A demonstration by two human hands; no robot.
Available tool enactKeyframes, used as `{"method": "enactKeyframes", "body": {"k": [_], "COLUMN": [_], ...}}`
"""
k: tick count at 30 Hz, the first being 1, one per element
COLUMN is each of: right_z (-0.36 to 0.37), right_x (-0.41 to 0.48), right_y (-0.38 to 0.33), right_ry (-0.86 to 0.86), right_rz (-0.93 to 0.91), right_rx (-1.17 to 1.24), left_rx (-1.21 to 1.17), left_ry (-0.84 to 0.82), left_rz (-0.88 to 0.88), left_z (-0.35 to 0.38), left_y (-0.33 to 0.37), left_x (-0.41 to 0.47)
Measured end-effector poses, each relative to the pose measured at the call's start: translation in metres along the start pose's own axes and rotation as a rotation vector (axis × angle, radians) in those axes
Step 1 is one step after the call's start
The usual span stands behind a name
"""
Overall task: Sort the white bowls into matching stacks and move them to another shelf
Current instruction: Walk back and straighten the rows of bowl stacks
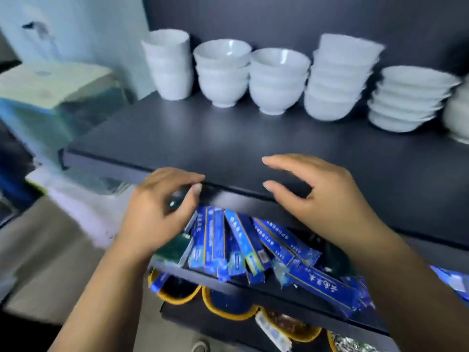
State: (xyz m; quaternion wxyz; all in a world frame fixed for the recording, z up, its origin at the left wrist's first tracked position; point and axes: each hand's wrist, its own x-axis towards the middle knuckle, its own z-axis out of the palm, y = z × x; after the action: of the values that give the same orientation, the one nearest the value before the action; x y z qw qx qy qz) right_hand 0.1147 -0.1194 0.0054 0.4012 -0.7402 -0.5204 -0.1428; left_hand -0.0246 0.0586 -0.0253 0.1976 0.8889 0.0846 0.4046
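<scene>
Bowls (276, 80) stand as five white stacks in a row at the back of the dark shelf (228, 148), well apart from both hands; left hand (162, 212) and right hand (322, 196) hover at the front edge, fingers loose, nothing held; judgement: lift one matching stack at a time, both palms cupping the lowest bowl, kept upright; shallow stack (408, 97) looks a different shape; another bowl (459, 115) cut off at right; blur hides rims, counts uncertain

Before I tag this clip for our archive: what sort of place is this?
Likely a shop or stockroom shelving unit: sorted stacks of white bowls on a dark shelf, and many identical blue boxes heaped underneath.
</scene>
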Motion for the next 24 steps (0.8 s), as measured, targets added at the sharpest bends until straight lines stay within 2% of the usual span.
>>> {"method": "enactKeyframes", "body": {"k": [6, 13, 19, 24], "right_z": [-0.012, 0.000, -0.021, -0.070], "right_x": [0.043, 0.082, 0.074, 0.047], "right_y": [0.001, 0.003, 0.015, 0.036], "right_ry": [0.177, 0.296, 0.360, 0.412], "right_rz": [0.183, 0.285, 0.391, 0.528], "right_rx": [-0.168, -0.236, -0.350, -0.389], "left_rx": [-0.122, -0.233, -0.282, -0.285], "left_ry": [-0.044, -0.130, -0.289, -0.333], "left_rz": [0.269, 0.325, 0.475, 0.520], "left_z": [0.011, 0.008, 0.039, 0.068], "left_y": [-0.031, -0.055, -0.017, 0.027], "left_x": [0.084, 0.149, 0.179, 0.186]}}
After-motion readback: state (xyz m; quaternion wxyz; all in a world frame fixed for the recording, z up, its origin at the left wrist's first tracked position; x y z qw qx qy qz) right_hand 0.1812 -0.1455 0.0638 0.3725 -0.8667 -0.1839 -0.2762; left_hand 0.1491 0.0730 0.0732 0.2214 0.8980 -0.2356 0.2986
